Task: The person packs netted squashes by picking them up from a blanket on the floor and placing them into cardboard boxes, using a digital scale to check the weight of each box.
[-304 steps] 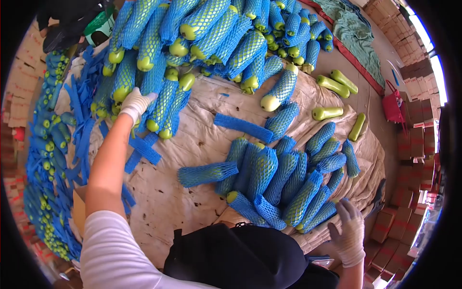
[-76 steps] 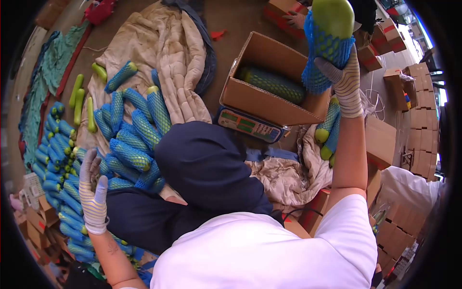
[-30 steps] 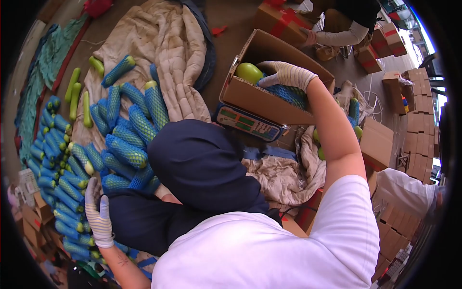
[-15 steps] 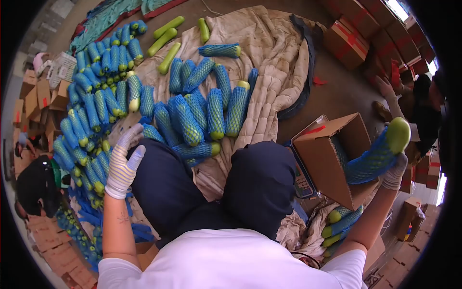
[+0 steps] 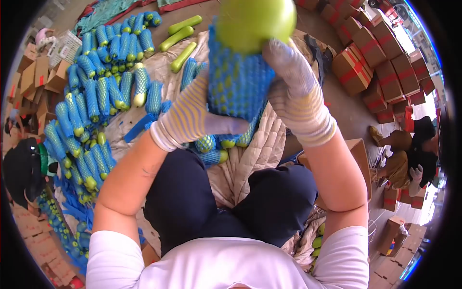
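Note:
A long green gourd (image 5: 255,24) in a blue foam net sleeve (image 5: 236,82) is held up close to the camera, its bare rounded end at the top. My left hand (image 5: 190,115), in a striped knit glove, grips the lower left of the sleeve, its thumb lying across the front. From the right, my right hand (image 5: 298,91), gloved alike, holds the gourd near the bare end. Part of each hand's fingers is hidden behind the gourd. Several netted gourds (image 5: 210,156) lie beyond my knees, partly covered by my hands.
Many netted gourds (image 5: 103,96) lie in rows at left, with a few bare gourds (image 5: 176,38) on a beige quilt (image 5: 269,144). An open carton (image 5: 358,154) stands by my right knee. Stacked cartons (image 5: 385,62) and a person (image 5: 414,159) are at right.
My right hand has brought the netted gourd from the open carton at right to in front of me. My left hand has moved from beside my knee onto its sleeve.

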`<state>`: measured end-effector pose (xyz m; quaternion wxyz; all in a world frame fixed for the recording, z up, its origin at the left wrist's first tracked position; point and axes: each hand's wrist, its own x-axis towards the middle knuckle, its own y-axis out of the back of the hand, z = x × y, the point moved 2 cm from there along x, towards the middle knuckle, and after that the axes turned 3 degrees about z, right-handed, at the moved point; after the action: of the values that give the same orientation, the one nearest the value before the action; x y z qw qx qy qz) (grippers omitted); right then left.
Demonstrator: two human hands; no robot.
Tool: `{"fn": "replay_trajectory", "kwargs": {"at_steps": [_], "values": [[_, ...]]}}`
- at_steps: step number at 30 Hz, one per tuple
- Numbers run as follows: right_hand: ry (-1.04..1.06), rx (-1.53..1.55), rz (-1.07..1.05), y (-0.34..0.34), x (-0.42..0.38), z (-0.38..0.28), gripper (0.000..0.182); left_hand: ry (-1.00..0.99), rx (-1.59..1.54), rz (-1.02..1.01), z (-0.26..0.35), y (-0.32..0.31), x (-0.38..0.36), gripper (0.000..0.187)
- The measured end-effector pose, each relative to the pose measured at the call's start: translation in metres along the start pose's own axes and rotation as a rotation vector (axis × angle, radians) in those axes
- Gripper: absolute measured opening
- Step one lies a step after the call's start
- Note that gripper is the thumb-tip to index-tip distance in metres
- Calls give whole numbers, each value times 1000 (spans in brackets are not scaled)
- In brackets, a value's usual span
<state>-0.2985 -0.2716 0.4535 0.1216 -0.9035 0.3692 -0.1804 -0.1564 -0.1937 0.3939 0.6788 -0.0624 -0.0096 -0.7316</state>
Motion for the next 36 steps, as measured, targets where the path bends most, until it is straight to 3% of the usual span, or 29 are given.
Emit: {"fn": "replay_trajectory", "kwargs": {"at_steps": [2, 5, 7, 9, 11, 12, 13, 15, 17, 18, 20, 22, 25, 26, 28, 29, 30, 31, 33, 36], "values": [[26, -118, -112, 12, 40, 27, 47, 67, -41, 117, 3, 34, -6, 78], [-143, -323, 57, 56, 75, 84, 55, 57, 47, 400, -45, 107, -36, 68], [-344, -626, 31, 110, 88, 156, 52, 175, 139, 543, -79, 143, -63, 65], [-543, -1027, 22, 164, 80, 237, 62, 362, 2, 718, -138, 169, -105, 63], [-758, -1165, 20, 205, 70, 313, 63, 522, -59, 741, -186, 179, -142, 74], [-1009, -1051, 89, 206, 70, 333, 68, 519, -64, 787, -213, 178, -162, 78], [-951, -1484, -350, 213, 71, 361, 70, 600, -143, 806, -234, 174, -180, 80], [-839, -1862, -853, 218, 63, 407, 72, 661, -126, 810, -253, 159, -194, 85], [-1086, -1393, 359, 213, 61, 425, 80, 676, -114, 820, -270, 151, -192, 86], [-1101, -1397, 346, 210, 62, 428, 80, 673, -14, 766, -274, 148, -189, 88], [-1085, -1516, 469, 205, 66, 426, 79, 685, 80, 719, -274, 144, -185, 89], [-1099, -1439, 430, 207, 73, 417, 79, 716, 103, 675, -270, 144, -176, 91], [-972, -1328, 613, 207, 72, 392, 77, 704, 123, 690, -275, 144, -182, 91], [-919, -1253, 636, 196, 76, 364, 72, 687, 119, 707, -277, 144, -183, 91], [-581, -1004, 595, 210, 72, 337, 69, 675, 117, 701, -273, 144, -179, 90], [-547, -1012, 594, 221, 69, 317, 69, 681, 116, 705, -273, 143, -178, 90], [-517, -1112, 568, 197, 73, 260, 70, 679, 160, 681, -284, 147, -185, 88], [-408, -1099, 477, 229, 66, 243, 70, 663, 89, 694, -287, 146, -184, 87], [-260, -1035, 354, 206, 50, 136, 66, 676, 106, 696, -301, 151, -190, 85], [-103, -968, 375, 184, -17, -5, 62, 711, 148, 600, -299, 159, -188, 79]]}}
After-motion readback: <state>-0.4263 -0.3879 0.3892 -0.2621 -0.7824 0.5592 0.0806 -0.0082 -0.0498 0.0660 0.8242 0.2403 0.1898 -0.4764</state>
